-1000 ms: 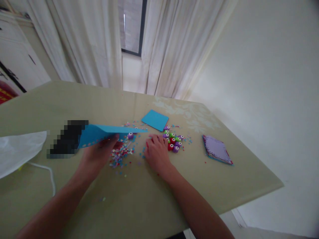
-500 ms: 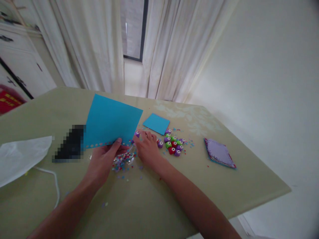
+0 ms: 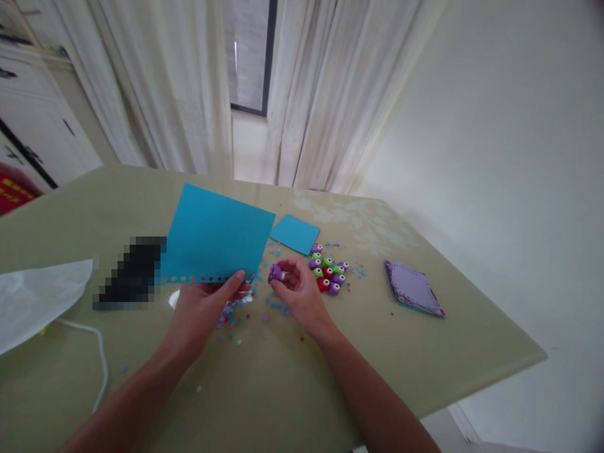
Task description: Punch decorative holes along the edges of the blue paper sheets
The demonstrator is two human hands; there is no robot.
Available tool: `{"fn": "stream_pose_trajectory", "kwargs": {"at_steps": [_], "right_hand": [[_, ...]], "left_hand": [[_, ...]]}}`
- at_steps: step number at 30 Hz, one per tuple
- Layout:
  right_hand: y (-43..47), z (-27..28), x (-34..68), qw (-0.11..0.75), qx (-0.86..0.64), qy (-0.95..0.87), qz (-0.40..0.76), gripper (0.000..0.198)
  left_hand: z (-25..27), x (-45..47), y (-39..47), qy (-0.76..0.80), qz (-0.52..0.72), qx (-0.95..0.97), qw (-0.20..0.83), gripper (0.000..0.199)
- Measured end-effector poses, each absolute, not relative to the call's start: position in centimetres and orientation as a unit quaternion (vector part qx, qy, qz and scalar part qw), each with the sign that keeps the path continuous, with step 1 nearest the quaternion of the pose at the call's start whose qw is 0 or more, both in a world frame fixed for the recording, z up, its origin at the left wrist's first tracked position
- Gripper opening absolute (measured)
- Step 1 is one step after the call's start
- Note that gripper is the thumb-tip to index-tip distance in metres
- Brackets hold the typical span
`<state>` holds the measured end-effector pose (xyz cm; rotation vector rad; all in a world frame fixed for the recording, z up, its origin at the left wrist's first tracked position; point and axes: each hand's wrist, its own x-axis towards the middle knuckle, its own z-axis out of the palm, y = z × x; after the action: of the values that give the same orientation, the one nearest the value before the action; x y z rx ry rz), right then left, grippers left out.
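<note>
A square sheet of blue paper (image 3: 219, 233) is tilted up in my left hand (image 3: 207, 305), pinched at its lower edge. A row of small punched holes runs along that edge. My right hand (image 3: 302, 292) has its thumb and fingers closed around a purple craft punch (image 3: 276, 272), just right of the sheet and apart from it. Beyond my right hand, several purple, green and red craft punches (image 3: 327, 272) stand in a cluster. Small coloured paper bits (image 3: 231, 311) lie under and between my hands.
A small stack of blue paper (image 3: 296, 234) lies behind the punches. To the right rests a pile of purple and other coloured squares with punched edges (image 3: 415, 288). At left are a pixelated dark object (image 3: 134, 274) and a white bag (image 3: 42, 302) with a cord.
My right hand has picked up a purple craft punch and drawn it back to the right of the sheet. The blue sheet has shifted slightly right in my left hand.
</note>
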<state>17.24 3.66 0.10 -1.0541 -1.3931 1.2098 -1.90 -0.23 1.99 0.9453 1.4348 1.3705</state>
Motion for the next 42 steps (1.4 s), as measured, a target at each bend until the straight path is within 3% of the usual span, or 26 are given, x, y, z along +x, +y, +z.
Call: {"fn": "stream_pose_trajectory", "kwargs": {"at_steps": [3,24,29,34,42], "right_hand": [[3.2,0.2,17.1,0.489,-0.42,-0.537,0.544,0.039],[2.4,1.1,16.7,0.475,-0.42,-0.537,0.556,0.048],[2.5,1.2,16.6,0.481,-0.41,-0.53,0.564,0.049],[2.6,1.3,16.7,0.477,-0.404,-0.49,0.607,0.049],[3.3,0.8,17.1,0.477,-0.396,-0.476,0.624,0.048]], "left_hand": [[1.9,-1.6,-0.4,0.594,0.532,0.404,0.449,0.04],[2.6,-1.1,-0.8,0.598,0.521,0.449,0.412,0.031],[2.1,-1.0,-0.8,0.622,0.488,0.476,0.384,0.031],[0.7,-1.8,-0.6,0.645,0.461,0.542,0.279,0.025],[-0.9,-3.1,-0.5,0.642,0.422,0.581,0.269,0.023]]}}
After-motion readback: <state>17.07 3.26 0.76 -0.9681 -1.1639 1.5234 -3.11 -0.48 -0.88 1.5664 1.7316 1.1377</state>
